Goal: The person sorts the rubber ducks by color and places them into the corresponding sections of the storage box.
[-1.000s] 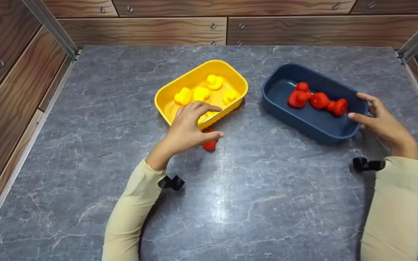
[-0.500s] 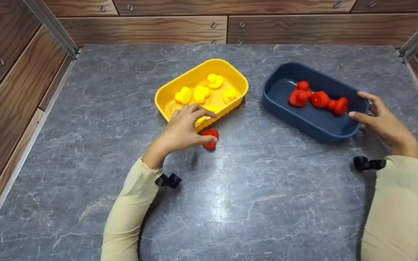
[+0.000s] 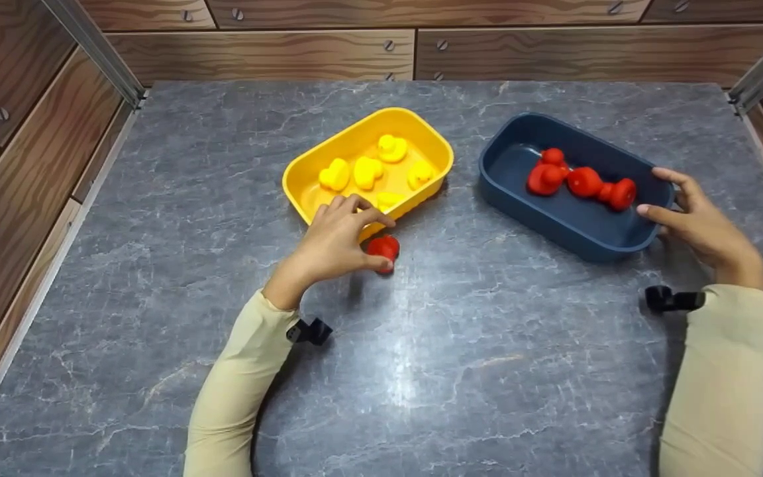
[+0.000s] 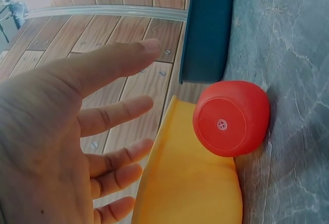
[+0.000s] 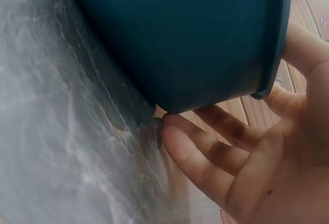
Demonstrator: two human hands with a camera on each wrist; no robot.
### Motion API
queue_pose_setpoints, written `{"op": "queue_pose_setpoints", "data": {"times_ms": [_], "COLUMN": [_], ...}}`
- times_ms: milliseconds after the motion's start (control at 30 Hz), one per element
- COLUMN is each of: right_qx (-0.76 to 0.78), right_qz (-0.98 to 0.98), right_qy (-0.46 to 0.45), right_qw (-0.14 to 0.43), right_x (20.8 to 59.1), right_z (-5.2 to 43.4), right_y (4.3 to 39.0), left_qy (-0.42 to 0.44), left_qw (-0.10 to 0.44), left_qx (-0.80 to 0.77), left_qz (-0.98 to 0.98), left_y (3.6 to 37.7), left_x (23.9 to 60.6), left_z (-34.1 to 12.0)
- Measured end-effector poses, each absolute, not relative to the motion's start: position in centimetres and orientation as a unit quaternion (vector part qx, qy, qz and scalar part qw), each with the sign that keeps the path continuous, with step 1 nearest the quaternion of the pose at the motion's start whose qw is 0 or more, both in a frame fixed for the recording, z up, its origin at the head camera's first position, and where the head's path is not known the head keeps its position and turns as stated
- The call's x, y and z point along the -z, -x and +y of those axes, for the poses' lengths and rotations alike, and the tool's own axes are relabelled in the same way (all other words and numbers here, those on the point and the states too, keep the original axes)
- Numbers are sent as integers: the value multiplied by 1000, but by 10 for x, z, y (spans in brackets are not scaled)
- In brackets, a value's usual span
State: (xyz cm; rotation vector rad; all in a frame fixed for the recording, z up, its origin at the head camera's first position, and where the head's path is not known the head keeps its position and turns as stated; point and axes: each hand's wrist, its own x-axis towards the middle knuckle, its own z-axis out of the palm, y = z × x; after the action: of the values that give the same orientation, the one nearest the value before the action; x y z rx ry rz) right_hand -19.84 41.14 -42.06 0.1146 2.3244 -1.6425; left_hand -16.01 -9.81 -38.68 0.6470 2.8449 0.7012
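Observation:
My left hand (image 3: 334, 246), fingers spread and bent, hovers over a red rubber duck (image 3: 385, 248) by the near side of the yellow bin (image 3: 348, 146). In the head view the thumb overlaps the duck; the left wrist view shows a gap between that hand and the duck (image 4: 231, 118), whose flat round base faces the camera. My right hand (image 3: 706, 228) holds the right end of the dark blue bin (image 3: 593, 228), its thumb over the rim. The right wrist view shows other fingers (image 5: 205, 167) curled against the outside of that bin (image 5: 180, 39).
Several yellow rubber ducks (image 3: 368, 172) lie in the yellow bin. Red rubber ducks (image 3: 547, 177) lie together in the blue bin. Both bins stand on a grey marbled table (image 3: 487, 397), with wood-patterned panels (image 3: 255, 56) behind. Each wrist wears a black camera mount (image 3: 312, 331).
My left hand has shifted a little left and its thumb has come down towards the near side of the red duck, which shows more. The right hand and both bins stay put.

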Motion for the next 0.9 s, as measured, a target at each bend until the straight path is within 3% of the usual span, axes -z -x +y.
{"op": "queue_pose_setpoints", "data": {"times_ms": [900], "right_qx": [546], "right_qz": [823], "right_qy": [-49], "right_qw": [145], "right_x": [423], "right_z": [408], "right_y": [202], "left_qy": [-222], "left_qw": [86], "left_qx": [-143], "left_qz": [961], "left_y": [166], "left_x": [407], "left_z": [-91]}}
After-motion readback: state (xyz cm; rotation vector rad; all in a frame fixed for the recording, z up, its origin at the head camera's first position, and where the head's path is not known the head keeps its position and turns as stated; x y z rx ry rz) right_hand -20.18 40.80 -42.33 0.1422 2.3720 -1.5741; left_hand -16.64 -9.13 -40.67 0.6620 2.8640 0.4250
